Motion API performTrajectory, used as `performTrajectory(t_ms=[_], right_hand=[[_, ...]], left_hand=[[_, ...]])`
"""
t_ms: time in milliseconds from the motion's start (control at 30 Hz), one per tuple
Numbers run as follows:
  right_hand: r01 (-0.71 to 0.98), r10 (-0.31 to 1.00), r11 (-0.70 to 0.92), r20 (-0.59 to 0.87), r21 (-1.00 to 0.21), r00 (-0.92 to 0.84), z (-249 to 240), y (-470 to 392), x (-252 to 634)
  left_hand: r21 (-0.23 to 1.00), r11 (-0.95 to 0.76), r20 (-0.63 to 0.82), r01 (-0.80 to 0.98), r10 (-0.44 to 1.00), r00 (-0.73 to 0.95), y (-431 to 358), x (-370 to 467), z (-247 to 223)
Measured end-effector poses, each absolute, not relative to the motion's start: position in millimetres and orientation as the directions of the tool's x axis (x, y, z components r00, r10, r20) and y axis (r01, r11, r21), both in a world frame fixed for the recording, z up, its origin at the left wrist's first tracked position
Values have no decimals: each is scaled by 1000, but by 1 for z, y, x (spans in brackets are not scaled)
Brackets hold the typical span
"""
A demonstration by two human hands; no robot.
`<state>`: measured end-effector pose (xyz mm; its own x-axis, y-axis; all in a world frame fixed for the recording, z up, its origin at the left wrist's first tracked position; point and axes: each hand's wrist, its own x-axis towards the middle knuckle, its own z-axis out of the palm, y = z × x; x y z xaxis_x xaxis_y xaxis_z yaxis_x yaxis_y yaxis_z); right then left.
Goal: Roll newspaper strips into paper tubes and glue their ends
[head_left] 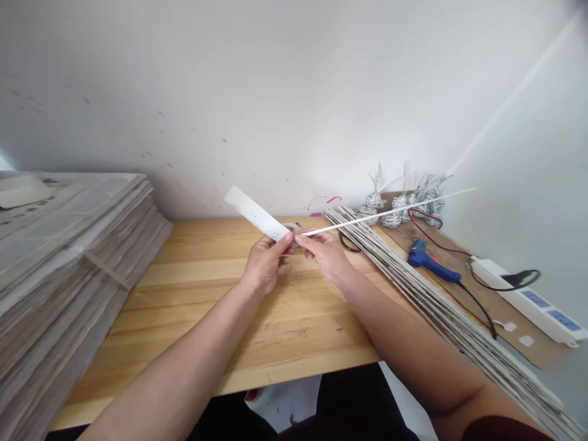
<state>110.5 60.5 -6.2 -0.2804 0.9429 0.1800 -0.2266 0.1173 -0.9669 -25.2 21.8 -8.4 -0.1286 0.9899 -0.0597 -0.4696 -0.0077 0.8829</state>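
Note:
Above the wooden table, my left hand (266, 260) pinches a white paper strip (257, 214) that slants up to the left, flat and wide at its far end. Close beside it, fingertips nearly touching, my right hand (325, 250) is closed on a thin white paper tube (390, 213), which points out to the right. Strip and tube meet between the two hands; the join itself is hidden by my fingers. Behind the hands a small greyish object (294, 226) shows only in part, too covered to name.
A tall newspaper stack (92, 245) rises at the left of the wooden table (184, 324). Long rolled paper sticks (413, 282) lie along the right. Beyond them are a blue glue gun (434, 262), a power strip (528, 300) and several woven paper pieces (399, 211) on cardboard.

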Motion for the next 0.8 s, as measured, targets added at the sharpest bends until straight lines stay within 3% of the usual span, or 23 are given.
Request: performTrajectory(t_ms=[133,200,267,333,400,500,633,800], right_hand=[[-151,943,68,113,-986,-312,-5,56,109],[-24,926,40,46,-999,-375,-3,54,111],[166,896,125,39,-978,-442,0,52,116],[322,875,354,190,-878,-444,4,49,120],[416,801,595,467,-687,-375,10,48,126],[558,623,733,715,-390,-318,18,52,136],[782,662,598,660,-178,-355,20,63,148],[816,727,553,576,-169,-374,16,69,152]], left_hand=[[862,-36,-83,-506,974,-210,27,-34,-6],[860,-54,-93,-508,961,-260,31,-42,-4],[863,-90,-84,-498,945,-317,36,-50,-3],[879,-122,-62,-461,929,-365,40,-59,-4],[904,-126,-44,-409,923,-383,44,-66,-5],[930,-107,-33,-352,928,-370,47,-72,-8],[943,-98,-13,-319,944,-330,48,-74,-11],[953,-92,-8,-287,944,-329,47,-74,-9]])
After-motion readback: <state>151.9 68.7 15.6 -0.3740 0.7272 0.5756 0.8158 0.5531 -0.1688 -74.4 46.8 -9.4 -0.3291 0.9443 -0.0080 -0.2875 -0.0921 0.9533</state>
